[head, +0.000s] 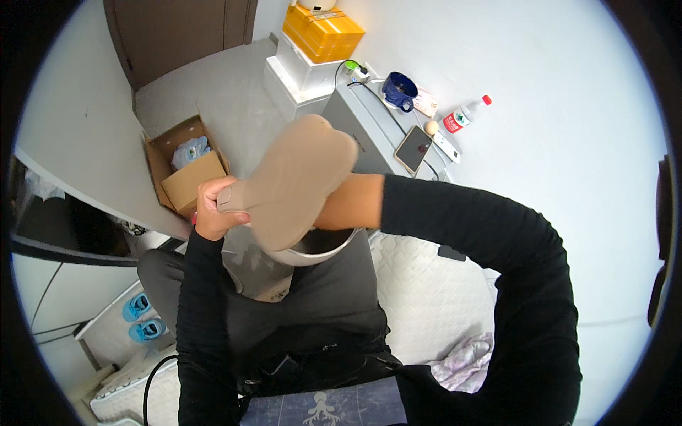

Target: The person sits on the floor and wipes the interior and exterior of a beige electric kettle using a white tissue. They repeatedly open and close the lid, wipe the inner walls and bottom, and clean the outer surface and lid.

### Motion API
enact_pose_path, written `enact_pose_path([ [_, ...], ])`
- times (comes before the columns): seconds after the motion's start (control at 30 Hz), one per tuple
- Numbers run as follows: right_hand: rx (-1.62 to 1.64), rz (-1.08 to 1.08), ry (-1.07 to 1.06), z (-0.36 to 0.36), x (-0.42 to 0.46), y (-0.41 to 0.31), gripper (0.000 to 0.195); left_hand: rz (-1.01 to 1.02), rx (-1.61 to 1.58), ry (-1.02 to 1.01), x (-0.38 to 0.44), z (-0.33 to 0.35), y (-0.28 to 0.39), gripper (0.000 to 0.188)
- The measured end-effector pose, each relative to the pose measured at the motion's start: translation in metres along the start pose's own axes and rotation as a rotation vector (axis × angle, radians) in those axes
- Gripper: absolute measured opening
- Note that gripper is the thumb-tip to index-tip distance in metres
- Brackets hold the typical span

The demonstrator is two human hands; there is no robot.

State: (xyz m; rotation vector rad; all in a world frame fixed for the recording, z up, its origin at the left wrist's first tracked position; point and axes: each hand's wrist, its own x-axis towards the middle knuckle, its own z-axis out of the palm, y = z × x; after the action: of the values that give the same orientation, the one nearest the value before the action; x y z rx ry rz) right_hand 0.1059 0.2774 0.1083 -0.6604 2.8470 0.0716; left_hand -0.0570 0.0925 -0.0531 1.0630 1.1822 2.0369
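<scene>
My left hand [216, 210] is closed around the narrow end of a beige, flat, paddle-like piece [301, 181] with rounded lobes at its far end; it is slightly blurred. From the right, my right hand [341, 205] reaches in behind this piece. Only its wrist side shows, and its fingers and anything in them are hidden. Below the beige piece, a pale-rimmed pot or bowl [314, 259] with a dark inside sits at my lap, between my legs. The beige piece covers part of its opening.
An open cardboard box [160, 173] stands on the floor ahead left. A grey cabinet [346, 109] at the wall carries a blue mug [399, 91], a phone [413, 149], a power strip [446, 148] and a plastic bottle [462, 117]. White quilted bedding [426, 287] lies to my right.
</scene>
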Motion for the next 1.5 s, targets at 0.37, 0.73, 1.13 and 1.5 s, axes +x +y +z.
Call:
enact_pose_path([
  [0.37, 0.428, 0.116, 0.370, -0.009, -0.129, -0.011, 0.011, -0.150, -0.203, -0.401, 0.088, 0.084, -0.048, 0.060],
  [0.73, 0.677, 0.496, 0.805, 0.032, -0.152, -0.026, 0.013, -0.035, 0.173, -0.466, 0.122, 0.113, -0.076, 0.048],
  [1.13, 0.677, 0.427, 0.879, 0.037, -0.125, -0.032, 0.015, -0.091, 0.410, 0.032, -0.032, 0.199, -0.004, 0.150],
  [1.5, 0.282, 0.153, 0.027, 0.046, -0.074, 0.021, 0.014, -0.015, 0.576, -0.060, -0.024, 0.192, -0.005, 0.153],
])
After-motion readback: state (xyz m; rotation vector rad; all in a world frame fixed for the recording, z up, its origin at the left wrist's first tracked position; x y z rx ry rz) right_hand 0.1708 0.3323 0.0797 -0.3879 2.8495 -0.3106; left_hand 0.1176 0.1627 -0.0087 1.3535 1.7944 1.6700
